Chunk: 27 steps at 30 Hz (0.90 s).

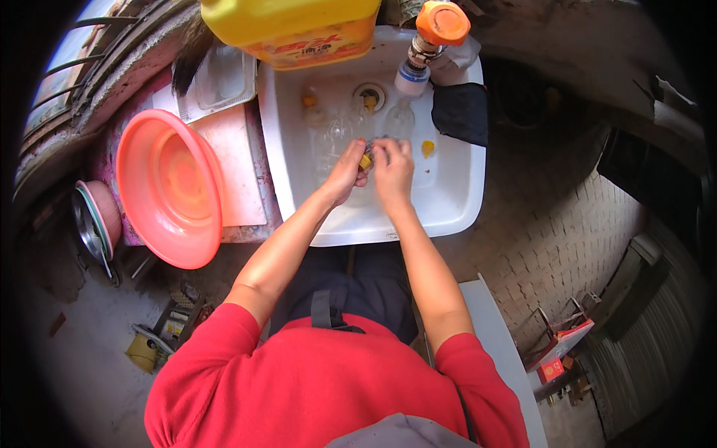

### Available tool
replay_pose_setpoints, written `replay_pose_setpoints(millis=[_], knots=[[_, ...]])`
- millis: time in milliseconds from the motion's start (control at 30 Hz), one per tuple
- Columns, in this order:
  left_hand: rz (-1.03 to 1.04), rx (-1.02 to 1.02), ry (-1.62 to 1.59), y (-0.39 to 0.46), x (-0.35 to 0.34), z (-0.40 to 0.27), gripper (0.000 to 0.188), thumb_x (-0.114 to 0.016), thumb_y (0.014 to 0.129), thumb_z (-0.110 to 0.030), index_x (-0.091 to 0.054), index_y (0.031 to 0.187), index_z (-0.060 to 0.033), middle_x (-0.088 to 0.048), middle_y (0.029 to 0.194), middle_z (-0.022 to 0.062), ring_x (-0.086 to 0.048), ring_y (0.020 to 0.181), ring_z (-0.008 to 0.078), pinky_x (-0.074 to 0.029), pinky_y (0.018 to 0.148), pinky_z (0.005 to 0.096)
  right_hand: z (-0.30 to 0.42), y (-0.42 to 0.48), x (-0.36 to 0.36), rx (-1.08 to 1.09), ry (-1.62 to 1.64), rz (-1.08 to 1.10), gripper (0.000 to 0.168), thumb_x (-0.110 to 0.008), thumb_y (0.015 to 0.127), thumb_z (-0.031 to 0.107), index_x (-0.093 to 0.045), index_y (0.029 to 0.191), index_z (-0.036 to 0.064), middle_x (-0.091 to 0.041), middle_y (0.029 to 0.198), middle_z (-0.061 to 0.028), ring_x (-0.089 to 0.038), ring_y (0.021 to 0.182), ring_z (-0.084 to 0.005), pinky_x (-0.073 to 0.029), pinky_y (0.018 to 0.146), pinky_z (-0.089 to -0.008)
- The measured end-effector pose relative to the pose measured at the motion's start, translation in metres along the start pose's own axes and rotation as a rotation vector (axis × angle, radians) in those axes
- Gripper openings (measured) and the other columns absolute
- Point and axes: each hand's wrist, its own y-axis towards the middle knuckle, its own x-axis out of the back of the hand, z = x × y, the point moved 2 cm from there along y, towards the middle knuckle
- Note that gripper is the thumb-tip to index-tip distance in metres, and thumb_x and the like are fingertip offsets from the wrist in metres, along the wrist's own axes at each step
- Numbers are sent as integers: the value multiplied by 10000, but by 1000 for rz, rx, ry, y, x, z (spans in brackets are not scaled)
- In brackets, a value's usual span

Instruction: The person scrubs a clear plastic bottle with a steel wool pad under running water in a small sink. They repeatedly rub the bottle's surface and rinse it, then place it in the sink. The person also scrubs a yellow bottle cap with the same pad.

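Both hands meet above a white sink point(454, 207). My left hand point(344, 171) pinches a small yellow bottle cap point(365, 162) between thumb and fingers. Against it, my right hand point(394, 171) has its fingers curled around a grey, wiry piece that looks like steel wool point(369, 148), mostly hidden. Clear plastic bottles point(336, 134) lie beyond my left hand, one with an orange cap point(308, 101). Another clear bottle point(400, 119) is under the faucet. To the right of my right hand, a yellow cap point(428, 148) rests on the sink bottom.
A faucet with an orange handle point(442, 23) overhangs the sink near the drain point(378, 92). At the far rim stands a yellow jug point(313, 42). A black cloth point(460, 113) drapes over the right rim. A pink basin point(173, 190) leans at left, near a clear tray point(224, 78).
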Motion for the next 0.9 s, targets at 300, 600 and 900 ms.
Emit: replay_pose_setpoints(millis=[300,600,900], knots=[[-39,46,-186,-15,-10,-14,447,-384,1001,-489,-437,882,-61,-483,735,32,-349,505,63,-257,421,213,13,-11,26,23,27,-86,131,-655,826,55,-662,956,43,-574,947,-131,-578,881,-289,-473,781,-359],[-83,9,-3,-23,-28,-2,418,-349,1005,-504,-432,869,-118,-400,644,-32,-246,464,52,-185,422,226,4,7,16,11,21,-103,93,-634,824,34,-662,913,41,-557,914,-134,-597,832,-310,-487,726,-387],[-46,-8,177,-11,-24,-4,366,-357,1001,-507,-422,952,-150,-384,601,-19,-247,450,52,-182,403,230,-3,0,12,-69,145,-16,106,-649,820,51,-657,925,37,-577,925,-124,-586,861,-282,-485,744,-361]])
